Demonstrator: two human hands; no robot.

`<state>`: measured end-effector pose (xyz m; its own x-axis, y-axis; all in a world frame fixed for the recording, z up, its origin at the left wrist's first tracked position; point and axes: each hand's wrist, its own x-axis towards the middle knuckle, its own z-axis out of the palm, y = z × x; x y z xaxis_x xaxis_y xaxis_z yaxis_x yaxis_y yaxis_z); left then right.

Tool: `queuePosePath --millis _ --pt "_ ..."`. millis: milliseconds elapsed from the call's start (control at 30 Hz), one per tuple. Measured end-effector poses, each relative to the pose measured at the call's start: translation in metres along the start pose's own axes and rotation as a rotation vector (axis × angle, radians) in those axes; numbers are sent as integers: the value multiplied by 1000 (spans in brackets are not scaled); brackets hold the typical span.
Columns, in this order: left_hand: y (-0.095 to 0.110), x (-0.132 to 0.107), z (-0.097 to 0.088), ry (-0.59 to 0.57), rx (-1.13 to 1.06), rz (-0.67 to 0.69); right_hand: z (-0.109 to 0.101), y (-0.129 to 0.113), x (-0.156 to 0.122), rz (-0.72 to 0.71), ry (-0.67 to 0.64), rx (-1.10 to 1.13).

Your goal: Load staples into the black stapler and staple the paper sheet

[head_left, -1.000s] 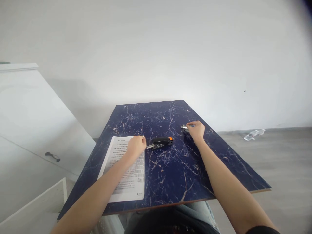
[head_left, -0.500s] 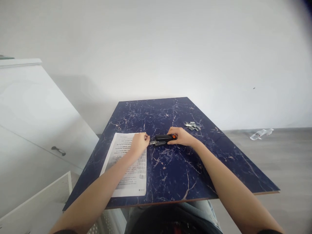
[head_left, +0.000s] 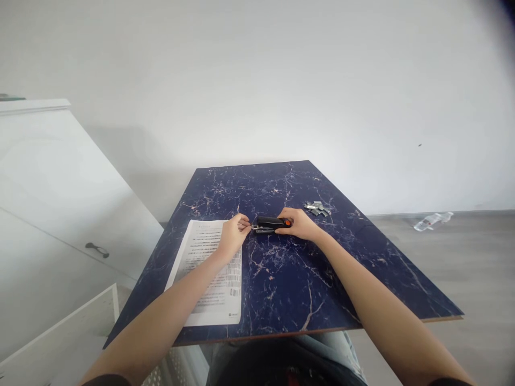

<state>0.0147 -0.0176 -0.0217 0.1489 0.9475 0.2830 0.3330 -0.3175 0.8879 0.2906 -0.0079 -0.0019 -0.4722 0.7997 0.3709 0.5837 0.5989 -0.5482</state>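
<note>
A black stapler (head_left: 267, 224) with an orange patch at its right end lies sideways on the dark blue marbled table (head_left: 281, 289). My right hand (head_left: 300, 224) is closed around that end, thumb on the near side and fingers on the far side. At the stapler's left end a short metal rail (head_left: 254, 228) sticks out. My left hand (head_left: 235, 231) pinches at the rail's tip; its fingers partly hide the contact. Under my left wrist and forearm lies a printed paper (head_left: 209, 305), its right edge just left of the stapler.
A small pile of silvery staple strips (head_left: 317, 208) lies on the table beyond my right hand. To the left stands a white cabinet (head_left: 48, 177) with a dark handle. Clear plastic packaging (head_left: 432, 221) rests on the floor at the right, by the white wall.
My left hand has shifted slightly right and up, closer to the stapler. Less of the metal rail shows outside the stapler's body now. The right hand keeps its hold.
</note>
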Motion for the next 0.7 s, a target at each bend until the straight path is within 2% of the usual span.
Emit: queuePosePath --millis 300,567,700 --pt "13 -4 7 -66 -17 -102 2 -1 1 22 19 17" --pt "12 -2 0 -181 -82 -87 6 3 1 53 4 60" --pt "15 -2 -1 -195 -43 -78 7 3 2 62 2 71"
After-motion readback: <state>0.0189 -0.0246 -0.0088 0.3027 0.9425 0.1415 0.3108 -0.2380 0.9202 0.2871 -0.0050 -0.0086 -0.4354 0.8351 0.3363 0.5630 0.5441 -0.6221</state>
